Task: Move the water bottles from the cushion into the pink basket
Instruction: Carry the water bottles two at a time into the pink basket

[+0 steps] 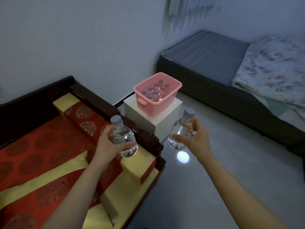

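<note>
pink plastic forms the basket (166, 104), which is seen just above the middle of the frame, set on a white box (145, 118). several grey-capped bottles (156, 92) are stood upright inside it, close together.

lower left of centre, a clear water bottle (123, 138) is gripped round its body by the left hand (107, 142), fingers and thumb curled about it. it is held in the air, slightly tilted, over the right end of the red and gold cushion (41, 154), near the dark wooden frame (92, 95).

right of centre, a second bottle (177, 134) is held by the right hand (194, 138), the fingers wrapped round its upper part and the thumb laid across its lower side. it is tilted with its cap toward the upper right and is carried above the pale floor (198, 187), just below and right of the white box. neither held bottle is touching the basket.

a round spot of light (182, 157) is reflected on the floor beneath the second bottle. at the upper right, a bed (206, 52) with a floral blanket (272, 66) is set against the wall.
</note>
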Tool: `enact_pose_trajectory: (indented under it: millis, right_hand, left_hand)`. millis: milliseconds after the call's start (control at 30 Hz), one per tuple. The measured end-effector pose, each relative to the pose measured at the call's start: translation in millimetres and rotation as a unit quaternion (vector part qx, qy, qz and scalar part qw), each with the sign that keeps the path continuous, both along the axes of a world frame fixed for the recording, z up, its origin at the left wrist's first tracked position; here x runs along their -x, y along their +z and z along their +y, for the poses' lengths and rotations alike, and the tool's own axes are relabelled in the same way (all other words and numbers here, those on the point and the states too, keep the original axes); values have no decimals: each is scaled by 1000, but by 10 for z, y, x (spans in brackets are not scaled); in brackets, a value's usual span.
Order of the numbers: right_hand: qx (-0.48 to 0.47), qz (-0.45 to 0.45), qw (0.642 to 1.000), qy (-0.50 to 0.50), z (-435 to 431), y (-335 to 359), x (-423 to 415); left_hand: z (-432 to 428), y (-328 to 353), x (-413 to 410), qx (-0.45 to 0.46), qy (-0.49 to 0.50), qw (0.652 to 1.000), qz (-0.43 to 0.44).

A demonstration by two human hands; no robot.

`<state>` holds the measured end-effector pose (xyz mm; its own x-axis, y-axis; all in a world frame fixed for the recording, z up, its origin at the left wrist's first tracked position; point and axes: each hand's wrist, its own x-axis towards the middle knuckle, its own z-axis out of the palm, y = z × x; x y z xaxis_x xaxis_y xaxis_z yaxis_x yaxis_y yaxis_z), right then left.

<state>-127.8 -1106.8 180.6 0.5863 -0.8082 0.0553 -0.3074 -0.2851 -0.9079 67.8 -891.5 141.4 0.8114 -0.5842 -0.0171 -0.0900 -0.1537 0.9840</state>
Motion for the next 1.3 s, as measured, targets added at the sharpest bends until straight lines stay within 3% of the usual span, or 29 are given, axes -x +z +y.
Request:
enact_pose_trajectory:
  millis: [167,600,1300]
  right_hand:
    - [-12,-21,1000,2,-917,39,-127]
    - [-28,-7,997,78,-3541,22,-671]
    - [-71,31,973,216,-5485,-696,-3261]
  left_hand:
    - [-915,17,-77,-3,-10,1000,0]
    - [-3114,-135,-177,-5,155,988,0]
    - [-4998,-671,-1891,-52,242,968,49]
